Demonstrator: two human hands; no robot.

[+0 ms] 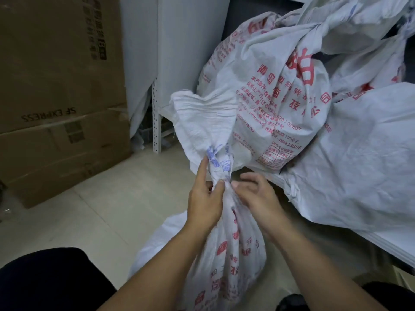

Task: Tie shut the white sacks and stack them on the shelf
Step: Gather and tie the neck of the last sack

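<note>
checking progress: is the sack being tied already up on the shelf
No, the sack stands on the floor, its neck held by the left hand and right hand.

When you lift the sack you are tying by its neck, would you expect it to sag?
Probably: the sack is creased woven cloth, bunched thin where the left hand grips its neck. Its bulging body suggests some weight. The flared top would likely flop.

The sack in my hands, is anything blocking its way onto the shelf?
Yes. Filled sacks already crowd the shelf on the right; the nearest plain sack sits at its edge, so the held sack would likely go on top.
</note>
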